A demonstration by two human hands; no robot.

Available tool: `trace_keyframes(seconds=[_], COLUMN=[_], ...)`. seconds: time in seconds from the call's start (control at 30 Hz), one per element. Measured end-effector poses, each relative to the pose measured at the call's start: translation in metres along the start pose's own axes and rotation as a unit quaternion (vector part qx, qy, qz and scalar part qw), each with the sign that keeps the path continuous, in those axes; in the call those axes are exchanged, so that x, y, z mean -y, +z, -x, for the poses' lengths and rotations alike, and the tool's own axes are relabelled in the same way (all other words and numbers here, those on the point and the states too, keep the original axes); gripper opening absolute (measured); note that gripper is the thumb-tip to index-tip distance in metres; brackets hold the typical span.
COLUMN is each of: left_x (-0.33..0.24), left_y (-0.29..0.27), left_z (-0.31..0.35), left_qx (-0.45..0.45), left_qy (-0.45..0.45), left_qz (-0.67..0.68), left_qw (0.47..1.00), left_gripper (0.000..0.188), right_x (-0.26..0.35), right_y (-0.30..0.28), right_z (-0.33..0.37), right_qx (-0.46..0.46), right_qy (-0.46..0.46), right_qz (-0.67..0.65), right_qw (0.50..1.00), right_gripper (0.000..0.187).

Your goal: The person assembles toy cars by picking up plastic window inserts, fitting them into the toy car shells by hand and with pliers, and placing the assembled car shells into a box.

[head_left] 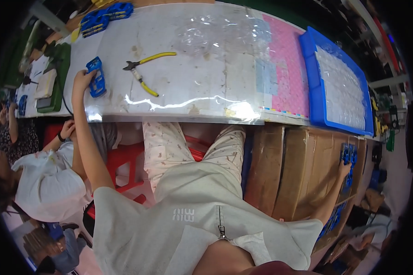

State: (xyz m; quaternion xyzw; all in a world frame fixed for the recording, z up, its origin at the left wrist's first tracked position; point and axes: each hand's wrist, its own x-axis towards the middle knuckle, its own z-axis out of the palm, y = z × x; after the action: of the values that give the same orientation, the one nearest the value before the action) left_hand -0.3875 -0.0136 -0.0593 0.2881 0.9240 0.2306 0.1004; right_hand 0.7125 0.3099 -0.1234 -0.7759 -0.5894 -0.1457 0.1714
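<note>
On the left of the table, my left hand [83,79] grips the near side of a blue plastic part [96,82] that lies on the clear-covered top. Its thumb and fingers close on the part's edge. To the right of it lies a pair of diagonal cutters [132,66] with yellow handles spread apart. Far out on the right, below table height, my right hand [345,168] is closed on a blue plastic part [349,153] at the cardboard box. The palm side of that hand is hidden.
Several blue parts [101,20] are stacked at the far left. A blue tray [313,87] of clear plastic pieces stands at the right, beside a pink sheet [287,64]. Cardboard boxes [303,169] stand under the table's right end. A person [50,172] sits close on my left.
</note>
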Motion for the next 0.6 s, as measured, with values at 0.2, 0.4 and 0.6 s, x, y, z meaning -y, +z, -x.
trace_keyframes(seconds=[0.2,0.4,0.6], left_x=[-0.127,-0.21,-0.227], left_y=[0.009,0.103,0.103], left_z=[0.086,0.05,0.029], left_qx=[-0.332,-0.012,0.035], left_qy=[0.289,0.27,0.271], left_qz=[-0.036,0.184,0.189], left_qw=[0.897,0.945,0.943], left_gripper=[0.03,0.034,0.035], right_x=[0.039,0.028,0.021], right_y=[-0.019,-0.027,-0.1], right_z=[-0.011,-0.009,0.005], right_qx=[0.108,0.074,-0.072], right_qy=[0.066,-0.009,-0.088], right_qz=[0.036,0.05,0.126], right_qw=[0.991,0.996,0.986], right_gripper=[0.066,0.066,0.055])
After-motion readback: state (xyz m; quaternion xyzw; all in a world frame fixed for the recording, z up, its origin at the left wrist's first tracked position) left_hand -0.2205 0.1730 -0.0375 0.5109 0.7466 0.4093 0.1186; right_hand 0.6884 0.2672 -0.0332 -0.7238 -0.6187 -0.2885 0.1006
